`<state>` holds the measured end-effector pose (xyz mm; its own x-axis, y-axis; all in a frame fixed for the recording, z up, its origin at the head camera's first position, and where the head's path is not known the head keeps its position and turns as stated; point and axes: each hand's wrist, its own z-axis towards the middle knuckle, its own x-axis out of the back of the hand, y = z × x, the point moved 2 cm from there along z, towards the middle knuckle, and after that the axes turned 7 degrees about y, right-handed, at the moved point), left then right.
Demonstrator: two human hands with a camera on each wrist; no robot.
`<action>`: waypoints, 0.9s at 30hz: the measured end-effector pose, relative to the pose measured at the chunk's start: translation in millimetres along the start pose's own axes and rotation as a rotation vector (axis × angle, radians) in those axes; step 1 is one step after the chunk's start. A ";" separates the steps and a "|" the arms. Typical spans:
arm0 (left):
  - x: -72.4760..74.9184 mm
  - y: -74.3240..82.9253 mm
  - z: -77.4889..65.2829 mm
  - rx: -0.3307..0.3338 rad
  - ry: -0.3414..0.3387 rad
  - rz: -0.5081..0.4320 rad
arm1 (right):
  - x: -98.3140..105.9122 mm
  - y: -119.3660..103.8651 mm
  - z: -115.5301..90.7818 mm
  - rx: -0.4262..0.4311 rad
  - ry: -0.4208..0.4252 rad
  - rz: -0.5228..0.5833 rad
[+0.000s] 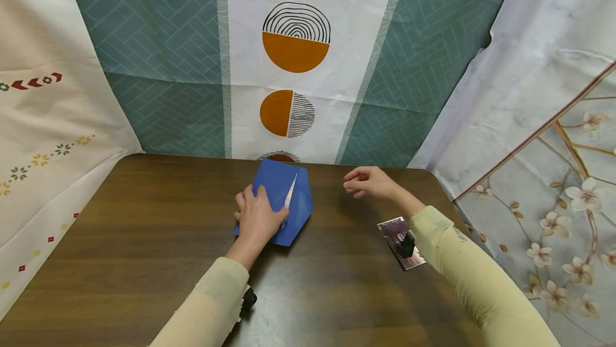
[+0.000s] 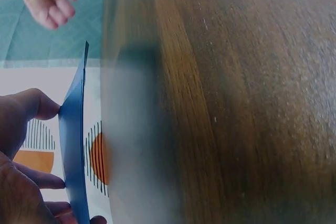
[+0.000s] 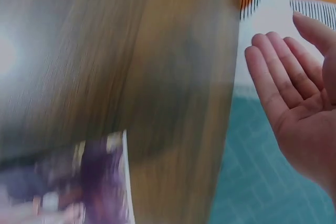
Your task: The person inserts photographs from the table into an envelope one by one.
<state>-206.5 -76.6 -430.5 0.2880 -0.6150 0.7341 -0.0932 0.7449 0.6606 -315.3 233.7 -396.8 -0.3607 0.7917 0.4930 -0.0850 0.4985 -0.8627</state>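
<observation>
A blue paper envelope [image 1: 275, 178] is tilted above the far middle of the table, with a pale sliver showing at a slit in its face. My left hand [image 1: 257, 216] grips it, the thumb pressed on the face and the fingers at its left edge. Seen edge-on in the left wrist view, the envelope [image 2: 73, 145] has a fingertip showing past its lower end. To the right, my right hand [image 1: 369, 182] hovers over the table with relaxed fingers and an empty palm, plain in the right wrist view. Below its wrist lies a printed picture card [image 1: 392, 226], partly hidden by the wrist camera.
The brown wooden table [image 1: 144, 261] reaches back to a patterned teal and white curtain [image 1: 168, 58]. Printed cloths hang at its left and right sides, the right one a floral cloth [image 1: 553, 218].
</observation>
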 end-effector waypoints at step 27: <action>0.9 -0.1 -0.7 0.000 -0.024 0.015 | 72.5 76.1 -87.2 0.031 0.069 -0.496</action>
<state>-205.5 -77.0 -430.0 0.2632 -0.6097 0.7477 -0.0971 0.7543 0.6493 -266.9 359.8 -416.9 -0.2073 0.4842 0.8500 -0.2589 0.8108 -0.5250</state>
